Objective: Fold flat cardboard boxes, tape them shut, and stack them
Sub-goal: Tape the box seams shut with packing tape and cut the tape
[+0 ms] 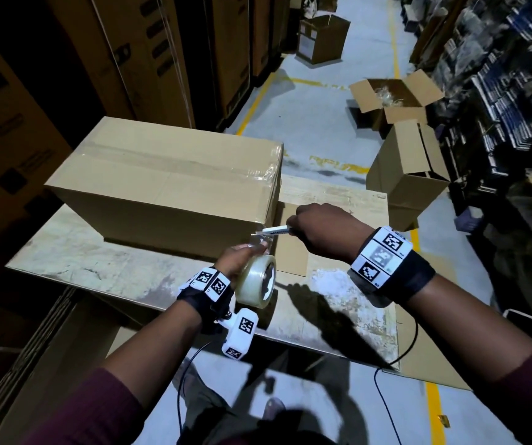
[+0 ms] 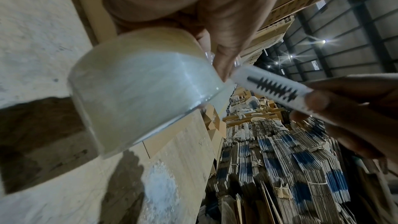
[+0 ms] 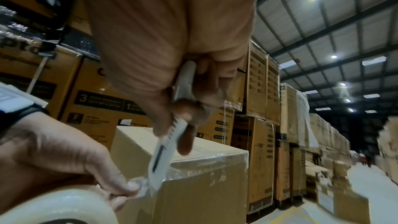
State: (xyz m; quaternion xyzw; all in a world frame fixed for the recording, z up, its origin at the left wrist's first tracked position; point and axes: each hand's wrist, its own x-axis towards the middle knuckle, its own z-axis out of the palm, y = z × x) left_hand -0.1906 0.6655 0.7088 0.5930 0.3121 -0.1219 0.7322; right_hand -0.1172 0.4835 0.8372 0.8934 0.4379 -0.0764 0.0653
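- Now my left hand grips the clear roll of packing tape and pinches its free strip taut.
- My right hand is curled round the white snap-blade cutter, tip at the strip.
- Sealed brown cardboard box sits toward the worktop's far edge; I should slice close to its near right corner, blade away from my thumb.
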